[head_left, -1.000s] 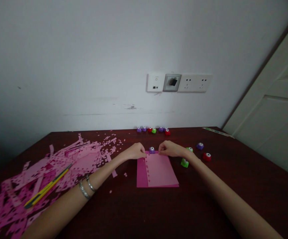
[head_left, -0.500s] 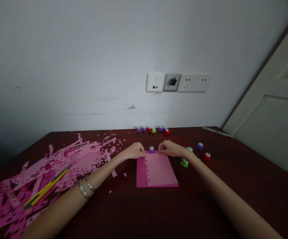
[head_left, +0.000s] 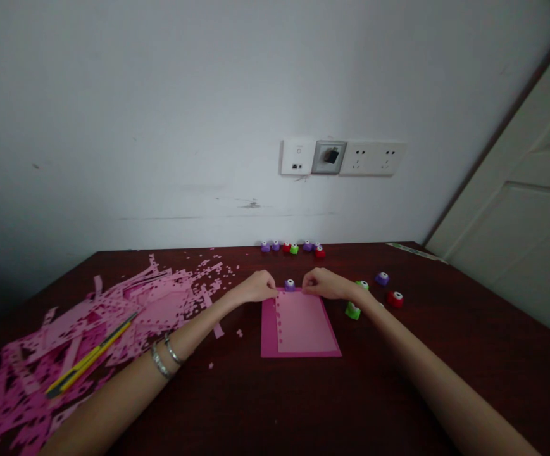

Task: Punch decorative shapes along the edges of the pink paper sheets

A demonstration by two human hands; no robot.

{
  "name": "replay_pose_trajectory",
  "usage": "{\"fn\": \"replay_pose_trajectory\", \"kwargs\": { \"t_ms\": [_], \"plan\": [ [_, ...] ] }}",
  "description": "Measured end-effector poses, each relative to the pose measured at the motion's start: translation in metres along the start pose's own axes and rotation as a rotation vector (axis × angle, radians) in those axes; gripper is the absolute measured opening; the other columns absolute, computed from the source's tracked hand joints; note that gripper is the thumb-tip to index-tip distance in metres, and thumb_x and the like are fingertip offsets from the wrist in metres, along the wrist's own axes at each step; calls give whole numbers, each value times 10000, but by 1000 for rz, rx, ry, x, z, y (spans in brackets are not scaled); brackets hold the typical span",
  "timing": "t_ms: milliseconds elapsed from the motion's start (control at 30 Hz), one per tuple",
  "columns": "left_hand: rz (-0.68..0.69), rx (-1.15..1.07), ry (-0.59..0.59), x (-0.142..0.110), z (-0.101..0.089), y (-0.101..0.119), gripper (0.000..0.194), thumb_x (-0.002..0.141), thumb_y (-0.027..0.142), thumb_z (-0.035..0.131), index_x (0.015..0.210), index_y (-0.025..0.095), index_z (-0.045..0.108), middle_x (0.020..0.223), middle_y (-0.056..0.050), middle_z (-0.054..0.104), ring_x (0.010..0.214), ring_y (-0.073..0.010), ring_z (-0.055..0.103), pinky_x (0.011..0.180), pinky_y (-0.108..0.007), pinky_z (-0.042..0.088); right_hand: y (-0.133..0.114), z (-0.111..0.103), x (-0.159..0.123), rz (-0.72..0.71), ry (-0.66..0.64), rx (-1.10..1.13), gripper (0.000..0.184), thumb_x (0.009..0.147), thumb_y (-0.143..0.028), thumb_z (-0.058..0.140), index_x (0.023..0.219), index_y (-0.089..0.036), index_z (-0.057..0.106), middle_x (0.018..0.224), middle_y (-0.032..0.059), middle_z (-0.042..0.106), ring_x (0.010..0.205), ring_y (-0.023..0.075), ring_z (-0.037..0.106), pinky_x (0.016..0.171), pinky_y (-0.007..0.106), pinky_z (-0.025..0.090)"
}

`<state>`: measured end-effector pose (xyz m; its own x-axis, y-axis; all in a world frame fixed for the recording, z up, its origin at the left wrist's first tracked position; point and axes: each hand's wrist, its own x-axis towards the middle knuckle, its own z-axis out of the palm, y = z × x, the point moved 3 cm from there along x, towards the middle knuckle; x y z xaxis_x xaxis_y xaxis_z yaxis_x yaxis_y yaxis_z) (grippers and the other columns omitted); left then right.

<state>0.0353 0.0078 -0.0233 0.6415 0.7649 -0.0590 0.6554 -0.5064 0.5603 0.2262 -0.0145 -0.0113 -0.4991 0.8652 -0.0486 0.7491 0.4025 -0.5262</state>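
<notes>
A light pink sheet (head_left: 302,322) with a row of punched holes down its left edge lies on a darker pink sheet (head_left: 269,330) in the middle of the dark wooden table (head_left: 331,405). My left hand (head_left: 256,286) pinches the far left corner of the light sheet. At the far right of that edge, my right hand (head_left: 325,283) pinches it too. Between the two hands sits a small purple paper punch (head_left: 289,285) at the sheet's far edge.
A heap of pink paper strips and confetti (head_left: 89,329) covers the table's left side, with a yellow utility knife (head_left: 87,360) on it. Green (head_left: 352,310), red (head_left: 395,299) and purple (head_left: 381,278) punches lie right of my hand. More punches (head_left: 293,247) line the wall.
The light pink sheet has shifted a little to the right and straightened on the darker sheet. Both hands stay at its far edge.
</notes>
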Motion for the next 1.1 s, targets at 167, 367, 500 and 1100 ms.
{"fn": "replay_pose_trajectory", "kwargs": {
  "t_ms": [167, 367, 500, 1100],
  "plan": [
    [-5, 0, 3, 0, 0, 0, 222, 666, 281, 498, 559, 124, 612, 495, 22, 470, 491, -80, 390, 484, -207, 288, 0, -1, 0, 3, -4, 9, 195, 737, -231, 513, 749, -115, 669, 686, 48, 651, 590, 126, 546, 527, 216, 380],
    [2, 9, 28, 1, 1, -1, 217, 662, 266, 493, 548, 122, 607, 487, 21, 472, 489, -80, 395, 481, -208, 286, -1, 0, 0, 13, 6, 2, 196, 739, -226, 511, 743, -109, 668, 678, 49, 650, 584, 123, 544, 522, 211, 375],
    [1, 8, 47, 1, 0, 0, 212, 661, 253, 485, 536, 126, 600, 485, 22, 472, 491, -82, 409, 486, -209, 287, -2, -1, 0, 1, 18, 16, 199, 740, -208, 500, 748, -98, 666, 683, 60, 652, 583, 127, 546, 527, 217, 379],
    [-58, 29, 116, 3, 0, -2, 185, 685, 229, 500, 581, 141, 626, 564, -8, 583, 559, -99, 515, 532, -213, 342, 4, 1, 4, -23, 121, 14, 193, 737, -168, 475, 747, -112, 659, 713, 64, 660, 621, 142, 572, 563, 230, 403]
  ]
}}
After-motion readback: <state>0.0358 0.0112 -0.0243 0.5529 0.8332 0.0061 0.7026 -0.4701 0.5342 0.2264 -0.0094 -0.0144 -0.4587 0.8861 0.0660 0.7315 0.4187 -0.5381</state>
